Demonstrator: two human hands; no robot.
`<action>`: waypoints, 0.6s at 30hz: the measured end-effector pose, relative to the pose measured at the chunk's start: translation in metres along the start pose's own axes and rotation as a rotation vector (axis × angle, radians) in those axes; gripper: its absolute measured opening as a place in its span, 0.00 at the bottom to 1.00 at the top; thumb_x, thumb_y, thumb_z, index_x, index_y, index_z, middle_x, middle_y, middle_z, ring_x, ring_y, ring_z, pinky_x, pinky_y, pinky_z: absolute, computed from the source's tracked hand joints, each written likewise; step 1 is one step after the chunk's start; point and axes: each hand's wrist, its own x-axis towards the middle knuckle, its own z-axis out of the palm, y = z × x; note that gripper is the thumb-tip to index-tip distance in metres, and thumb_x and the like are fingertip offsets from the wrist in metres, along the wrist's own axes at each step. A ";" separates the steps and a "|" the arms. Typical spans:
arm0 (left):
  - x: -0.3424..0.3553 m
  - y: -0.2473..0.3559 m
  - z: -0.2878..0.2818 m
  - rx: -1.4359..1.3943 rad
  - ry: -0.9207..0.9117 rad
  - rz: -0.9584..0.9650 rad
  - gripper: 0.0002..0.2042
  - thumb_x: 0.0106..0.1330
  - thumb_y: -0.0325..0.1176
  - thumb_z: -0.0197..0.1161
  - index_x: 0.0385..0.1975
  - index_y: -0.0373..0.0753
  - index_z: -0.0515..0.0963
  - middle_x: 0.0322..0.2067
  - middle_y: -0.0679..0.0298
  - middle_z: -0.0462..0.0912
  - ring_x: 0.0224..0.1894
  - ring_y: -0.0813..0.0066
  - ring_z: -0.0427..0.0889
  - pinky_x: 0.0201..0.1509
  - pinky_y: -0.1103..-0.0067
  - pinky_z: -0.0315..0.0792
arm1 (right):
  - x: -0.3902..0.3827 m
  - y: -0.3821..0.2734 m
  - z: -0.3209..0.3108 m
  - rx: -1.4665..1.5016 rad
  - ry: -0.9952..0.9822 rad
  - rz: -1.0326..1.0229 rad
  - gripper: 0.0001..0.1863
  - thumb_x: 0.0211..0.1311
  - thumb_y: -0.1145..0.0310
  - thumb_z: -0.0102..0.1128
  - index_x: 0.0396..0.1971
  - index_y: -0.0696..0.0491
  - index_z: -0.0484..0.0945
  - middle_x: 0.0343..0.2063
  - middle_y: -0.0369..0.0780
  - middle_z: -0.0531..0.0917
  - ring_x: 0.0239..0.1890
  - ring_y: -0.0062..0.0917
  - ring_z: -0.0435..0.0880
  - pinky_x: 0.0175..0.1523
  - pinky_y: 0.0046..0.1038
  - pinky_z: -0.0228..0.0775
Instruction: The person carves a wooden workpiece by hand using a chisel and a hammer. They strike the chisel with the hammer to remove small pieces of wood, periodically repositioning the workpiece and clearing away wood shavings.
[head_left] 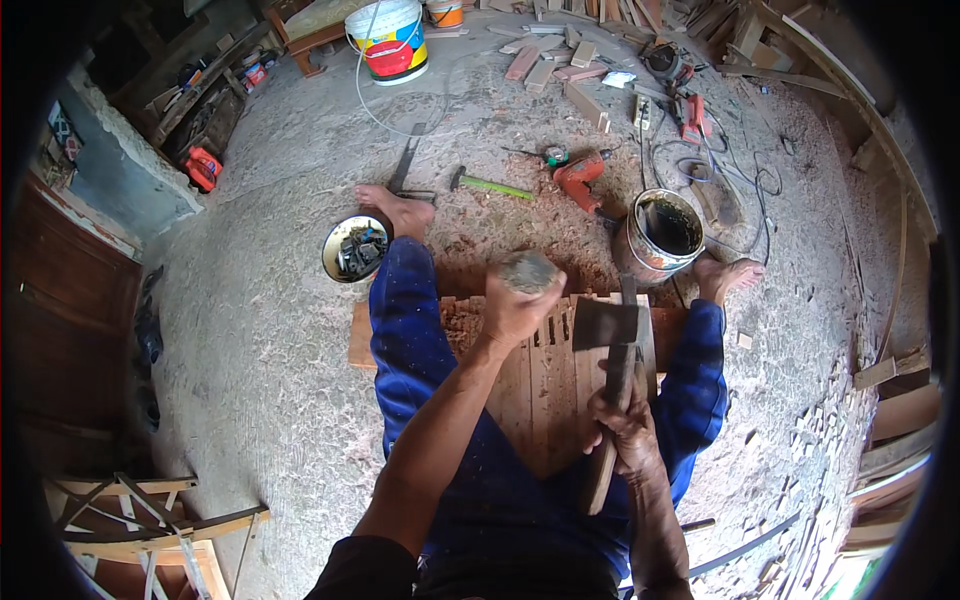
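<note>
Sitting on the floor (280,330) with legs apart, the person works over a board (540,385) that lies between the knees. In the head view, the left hand (515,300) is closed around a grey stone (527,270), held above the far end of the board, where the wood is cut into notches. The right hand (625,425) has a closed grip on the wooden handle of a hatchet (607,330); its dark blade rests on the board, just beside the stone. A bowl (354,248) with dark pieces stands near the left foot, a bucket (664,232) near the right foot. A hammer (490,185) and a drill (578,178) lie farther off.
</note>
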 end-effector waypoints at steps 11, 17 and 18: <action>0.000 -0.001 0.007 -0.007 -0.156 0.102 0.05 0.58 0.23 0.69 0.28 0.34 0.79 0.27 0.66 0.84 0.29 0.79 0.82 0.35 0.80 0.75 | 0.030 -0.075 0.056 -0.913 -0.038 -0.450 0.29 0.61 0.78 0.64 0.62 0.53 0.66 0.25 0.33 0.75 0.23 0.14 0.73 0.29 0.21 0.69; 0.010 -0.007 0.008 -0.146 0.030 -0.075 0.06 0.58 0.22 0.69 0.32 0.33 0.79 0.27 0.66 0.84 0.31 0.80 0.82 0.37 0.81 0.76 | 0.024 -0.119 0.093 -1.140 -0.076 -0.575 0.31 0.58 0.76 0.65 0.63 0.54 0.66 0.33 0.44 0.81 0.33 0.29 0.82 0.41 0.31 0.75; 0.011 -0.004 0.010 -0.208 0.058 -0.092 0.06 0.58 0.23 0.69 0.32 0.33 0.79 0.27 0.66 0.84 0.30 0.80 0.82 0.36 0.80 0.76 | 0.024 -0.126 0.097 -1.163 -0.096 -0.621 0.31 0.58 0.76 0.64 0.62 0.54 0.67 0.33 0.45 0.81 0.33 0.30 0.82 0.41 0.31 0.74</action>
